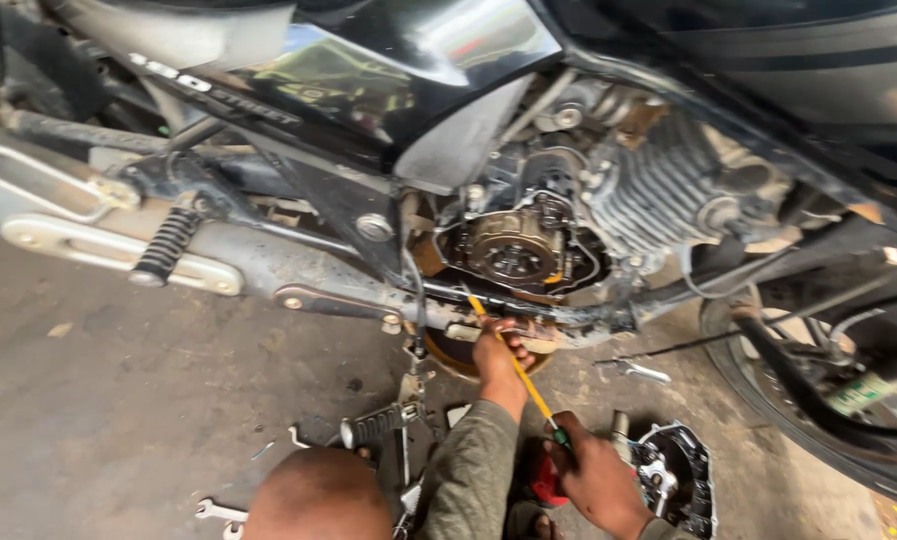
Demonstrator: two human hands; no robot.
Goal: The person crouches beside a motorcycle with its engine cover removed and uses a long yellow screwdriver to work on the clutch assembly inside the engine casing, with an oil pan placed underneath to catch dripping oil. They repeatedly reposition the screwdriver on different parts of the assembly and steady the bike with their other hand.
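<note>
Your right hand (593, 470) was clenched around the green-tipped handle end of a long, thin yellow-shafted screwdriver (518, 370), low and near your body. The tool's long axis ran diagonally, from that hand up and to the left, its tip ending at the lower edge of the exposed round metal clutch assembly (516, 255) in the open side of the black motorcycle engine (648, 200). So the work point lay up and ahead of both hands. Your left hand (500, 355) was the nearer one, reaching up under the casing with fingers curled over a pale flat part at the bottom edge; the screwdriver shaft crossed just beside it, whether touching I couldn't tell. How firmly that hand gripped was not clear, it looked half closed on the edge. The removed dark engine side cover (678, 480) lay on the grey concrete floor (118, 400) just right of your right hand. A silver spanner (633, 372) lay on the floor near the front tyre (798, 400), more spanners (218, 515) lower left.
</note>
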